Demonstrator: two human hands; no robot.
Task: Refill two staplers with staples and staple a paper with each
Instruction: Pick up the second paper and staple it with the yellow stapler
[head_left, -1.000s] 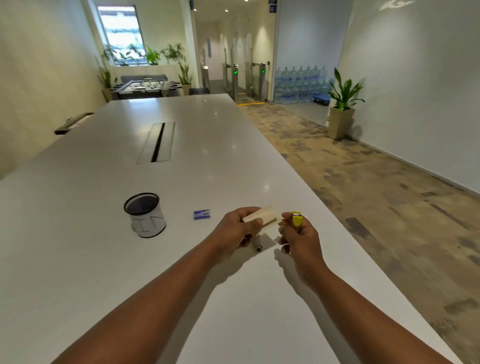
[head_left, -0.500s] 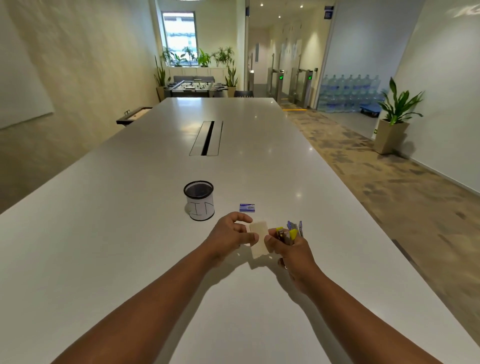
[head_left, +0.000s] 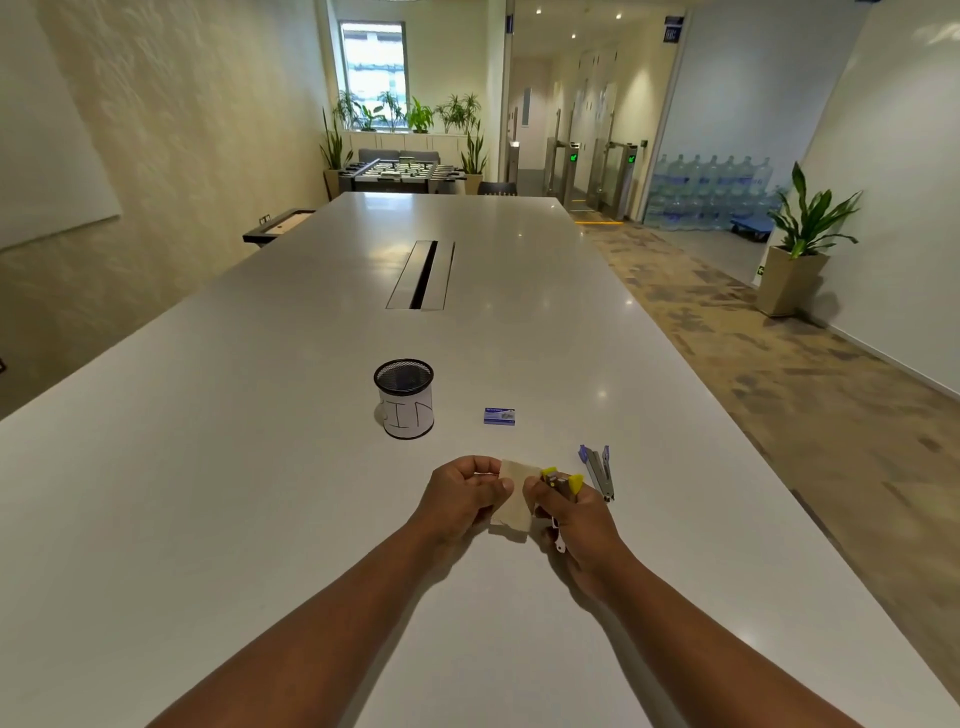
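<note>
Head view: left hand (head_left: 462, 493) pinching a small paper (head_left: 514, 496), right hand (head_left: 574, 512) gripping the yellow stapler (head_left: 561, 479) at its edge, seemingly to drive a staple. Just right of the hands, blue stapler (head_left: 597, 470) lying opened on the tabletop (head_left: 260, 493). Beyond the hands, staple box (head_left: 499, 416) and mesh cup (head_left: 404, 397), contents indiscernible.

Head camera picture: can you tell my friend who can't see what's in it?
Two hands hold a paper over a white table; the right hand also grips a yellow stapler. A blue stapler, a staple box and a mesh cup sit nearby.
</note>
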